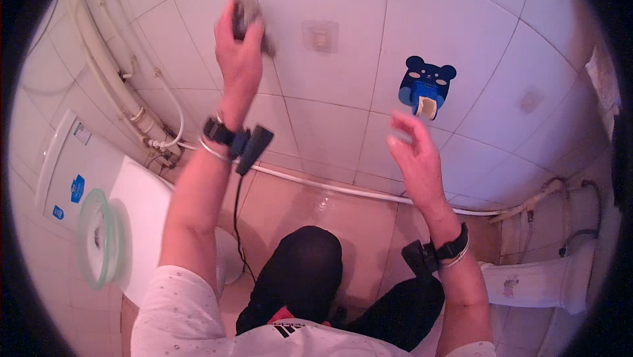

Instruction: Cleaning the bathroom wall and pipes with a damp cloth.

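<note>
White cistern (66, 149), far left, below the left fingers; green-rimmed basin (120, 245) beside it, lower still. Wall pipes (109, 73), left of the same fingers. Left hand (239, 63), raised, with one grey-and-dark pad (245, 8), motion-blurred, pinched between thumb and fingers at the tiled wall (356, 86); firm contact cannot be told. For sound handling—a judgement—the pad wants an even grip, its face flat to the tile, with short overlapping strokes. Square patch (321, 37), just right of the left fingers. Blue bear-shaped holder (427, 80) with cream piece (428, 106), fixed just above and right of the right fingertips; whether they touch is unclear. Right hand (419, 159), fingers bent and loosely spread, no held item visible. White ceramic fixture (547, 284), well below the right fingers. Pose: left arm reaching high, wrist nearly straight; right forearm lower, angled inward—hand tilted up and leftward.
</note>
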A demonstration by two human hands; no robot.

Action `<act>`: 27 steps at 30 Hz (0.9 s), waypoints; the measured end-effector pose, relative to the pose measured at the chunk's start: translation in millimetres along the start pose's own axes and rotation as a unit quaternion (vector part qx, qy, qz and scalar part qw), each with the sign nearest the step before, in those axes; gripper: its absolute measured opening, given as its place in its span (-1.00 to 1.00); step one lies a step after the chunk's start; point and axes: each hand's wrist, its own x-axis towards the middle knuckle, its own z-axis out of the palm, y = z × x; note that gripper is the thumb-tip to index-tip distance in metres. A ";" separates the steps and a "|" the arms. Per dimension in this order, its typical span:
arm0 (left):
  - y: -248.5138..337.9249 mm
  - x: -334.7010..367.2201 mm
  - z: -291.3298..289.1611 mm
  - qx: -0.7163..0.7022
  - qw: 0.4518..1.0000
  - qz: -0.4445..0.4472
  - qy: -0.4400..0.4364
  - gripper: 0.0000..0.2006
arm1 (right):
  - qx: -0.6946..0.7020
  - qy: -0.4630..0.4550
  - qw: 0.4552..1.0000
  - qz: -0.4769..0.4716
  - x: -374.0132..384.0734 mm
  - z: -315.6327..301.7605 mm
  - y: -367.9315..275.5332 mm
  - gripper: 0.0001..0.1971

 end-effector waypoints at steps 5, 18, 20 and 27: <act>53.8 55.6 46.5 0.000 0.968 0.234 -0.085 -0.63 | -0.127 0.005 0.978 -0.165 23.4 0.5 -24.6 -0.62; -39.6 -150.9 88.8 0.165 0.933 0.256 -0.192 -0.70 | 0.077 0.060 0.994 -0.044 70.4 20.1 -25.7 -0.73; -62.2 -191.9 70.6 0.172 0.932 0.195 -0.253 -0.70 | 0.105 0.034 0.994 -0.006 63.2 39.0 -0.5 -0.74; -97.4 -187.2 14.2 0.123 0.980 -0.152 -0.046 -0.65 | 0.080 -0.048 0.991 0.095 57.8 71.1 35.1 -0.77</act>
